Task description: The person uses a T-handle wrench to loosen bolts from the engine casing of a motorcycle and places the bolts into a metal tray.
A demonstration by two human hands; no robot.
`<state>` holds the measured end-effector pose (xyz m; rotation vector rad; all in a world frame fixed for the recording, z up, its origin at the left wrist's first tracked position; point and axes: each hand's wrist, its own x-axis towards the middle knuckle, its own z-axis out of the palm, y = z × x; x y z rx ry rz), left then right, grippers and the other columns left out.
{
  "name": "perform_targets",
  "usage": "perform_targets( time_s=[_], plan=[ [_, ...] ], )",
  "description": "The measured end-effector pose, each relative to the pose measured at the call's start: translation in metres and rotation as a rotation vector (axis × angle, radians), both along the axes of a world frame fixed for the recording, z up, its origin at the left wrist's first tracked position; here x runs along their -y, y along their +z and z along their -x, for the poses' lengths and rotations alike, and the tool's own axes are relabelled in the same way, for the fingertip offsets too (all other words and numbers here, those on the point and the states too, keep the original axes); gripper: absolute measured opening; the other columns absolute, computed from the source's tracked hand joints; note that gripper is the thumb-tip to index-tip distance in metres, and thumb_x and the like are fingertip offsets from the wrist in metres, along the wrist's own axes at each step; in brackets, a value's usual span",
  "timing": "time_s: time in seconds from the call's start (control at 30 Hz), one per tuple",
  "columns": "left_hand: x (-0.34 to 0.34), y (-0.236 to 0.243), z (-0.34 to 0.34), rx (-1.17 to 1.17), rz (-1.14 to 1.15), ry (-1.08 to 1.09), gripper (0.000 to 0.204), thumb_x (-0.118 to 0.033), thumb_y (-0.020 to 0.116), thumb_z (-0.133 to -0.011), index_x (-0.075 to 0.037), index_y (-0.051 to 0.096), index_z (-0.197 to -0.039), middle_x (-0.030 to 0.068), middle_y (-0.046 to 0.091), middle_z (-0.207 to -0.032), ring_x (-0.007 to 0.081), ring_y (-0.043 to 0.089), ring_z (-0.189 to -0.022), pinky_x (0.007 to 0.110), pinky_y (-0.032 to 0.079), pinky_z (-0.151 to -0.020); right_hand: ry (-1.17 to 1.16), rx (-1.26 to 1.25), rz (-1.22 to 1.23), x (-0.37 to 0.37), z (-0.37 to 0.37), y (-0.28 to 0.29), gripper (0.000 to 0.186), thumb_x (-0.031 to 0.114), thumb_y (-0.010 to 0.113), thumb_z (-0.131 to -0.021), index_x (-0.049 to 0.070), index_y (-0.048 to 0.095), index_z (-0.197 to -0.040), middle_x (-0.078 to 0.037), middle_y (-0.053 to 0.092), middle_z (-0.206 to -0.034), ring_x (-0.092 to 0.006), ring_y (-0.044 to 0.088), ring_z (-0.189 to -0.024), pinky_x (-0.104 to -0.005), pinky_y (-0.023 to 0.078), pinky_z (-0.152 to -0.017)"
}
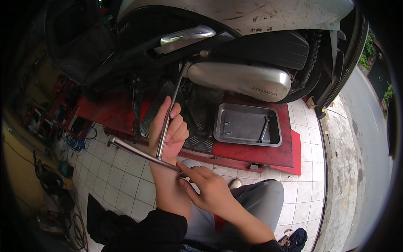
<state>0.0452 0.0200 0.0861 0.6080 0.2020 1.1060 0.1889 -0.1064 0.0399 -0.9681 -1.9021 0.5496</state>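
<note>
Above a red steel worktop, we see a dark scooter with a scuffed pale body panel. A grey rectangular metal tray rests at right. Before us, a silver T-shaped metal wrench points its long shaft away beneath the scooter, its crossbar slanting down rightward; shadow obscures whether its tip is seated. Our left hand curls round the shaft; our right hand, partly open, touches the crossbar's near end. Turning a fastener seems under way; next, we judge, the crossbar needs sweeping, shaft steady.
</note>
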Motion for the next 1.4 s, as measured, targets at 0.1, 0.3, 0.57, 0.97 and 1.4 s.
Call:
perform_targets(
  time_s=[0.1,0.3,0.57,0.97,1.4],
  plan=[
    [-0.005,-0.001,0.002,-0.085,0.003,0.054,0.041,-0.042,0.039,-0.106,-0.012,0.045,-0.08,-0.0043,0.028,-0.039,0.0073,0.019,-0.032,0.023,0.015,-0.036,0.085,-0.05,0.13,-0.004,0.005,-0.006,0.051,0.013,0.065,-0.091,0.004,0.051,-0.139,-0.013,0.059,-0.096,-0.026,0.062,-0.084,-0.0342,0.052,-0.064],
    [-0.01,-0.009,0.012,-0.066,-0.018,0.062,0.04,-0.04,0.038,-0.107,-0.012,0.045,-0.08,-0.0044,0.028,-0.039,0.0075,0.019,-0.032,0.024,0.015,-0.035,0.201,-0.153,0.325,-0.003,0.01,-0.005,0.055,0.013,0.061,-0.091,0.002,0.046,-0.143,-0.016,0.054,-0.108,-0.0299,0.059,-0.095,-0.0367,0.049,-0.084],
    [-0.018,-0.015,0.016,0.323,-0.009,-0.155,0.043,-0.035,0.027,-0.109,-0.01,0.046,-0.08,-0.0012,0.034,-0.039,0.0098,0.028,-0.035,0.025,0.024,-0.041,0.224,-0.192,0.35,0.0,0.005,0.001,0.057,0.011,0.062,-0.091,0.003,0.043,-0.144,-0.016,0.052,-0.117,-0.0261,0.057,-0.103,-0.0339,0.049,-0.084],
    [-0.013,-0.012,0.008,0.223,0.009,-0.044,0.037,-0.034,0.036,-0.108,-0.015,0.046,-0.077,-0.0047,0.031,-0.039,0.0073,0.021,-0.034,0.025,0.017,-0.04,1.05,-1.213,0.256,0.025,-0.054,0.028,0.06,0.027,0.062,-0.082,-0.002,0.053,-0.134,-0.03,0.044,-0.14,-0.043,0.056,-0.115,-0.0482,0.052,-0.086],
    [0.012,0.014,-0.009,-0.075,0.023,0.181,0.041,-0.037,0.033,-0.108,-0.015,0.042,-0.074,-0.0031,0.028,-0.037,0.0079,0.019,-0.031,0.025,0.016,-0.037,0.187,-0.513,0.185,0.02,-0.047,0.045,0.05,0.013,0.065,-0.089,-0.003,0.052,-0.134,-0.021,0.058,-0.127,-0.0264,0.062,-0.105,-0.0347,0.052,-0.085]
  ],
)
